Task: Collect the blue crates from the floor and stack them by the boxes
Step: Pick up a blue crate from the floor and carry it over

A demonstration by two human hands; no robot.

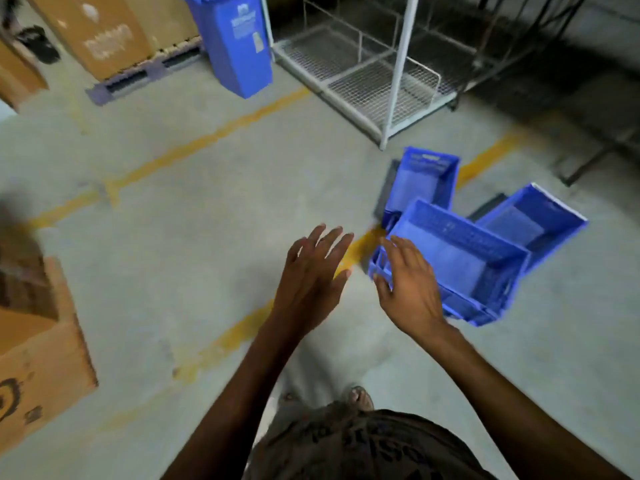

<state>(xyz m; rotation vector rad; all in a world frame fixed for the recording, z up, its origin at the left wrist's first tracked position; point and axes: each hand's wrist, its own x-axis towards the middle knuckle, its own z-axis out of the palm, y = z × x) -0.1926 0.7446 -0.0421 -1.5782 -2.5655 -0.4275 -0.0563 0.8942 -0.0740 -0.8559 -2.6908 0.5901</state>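
Observation:
Three blue crates lie bunched on the grey floor at right. The nearest crate is the largest in view, with a second crate behind it and a third crate to its right. My right hand is stretched out with straight fingers over the near crate's left corner; whether it touches the rim I cannot tell. My left hand hovers open to the left of that crate, above a yellow floor line, holding nothing.
Cardboard boxes stand at the left edge, and more boxes on a pallet at the back left. A tall blue bin and a white wire rack stand at the back. Dark metal frames fill the far right.

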